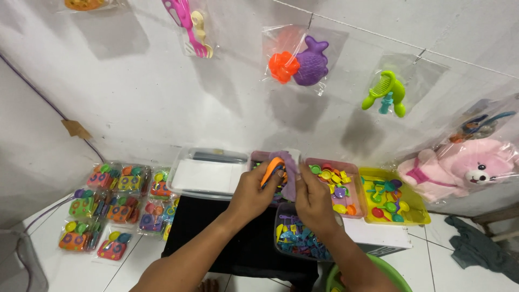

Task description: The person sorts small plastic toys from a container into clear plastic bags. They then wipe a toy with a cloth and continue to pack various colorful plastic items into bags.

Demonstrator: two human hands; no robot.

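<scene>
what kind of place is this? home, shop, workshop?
Likely a small home workspace for bagging toys. Sealed toy packs lie in rows on the tiled floor, bins of loose plastic pieces stand along the wall, and bagged toys hang from a line. The left hand holds an orange toy.

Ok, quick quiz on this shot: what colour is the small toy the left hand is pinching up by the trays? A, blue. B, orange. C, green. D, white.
B: the left hand grips an orange toy at its fingertips, while the right hand holds a purple piece beside it, above the pink tray of small plastic toys.
</scene>
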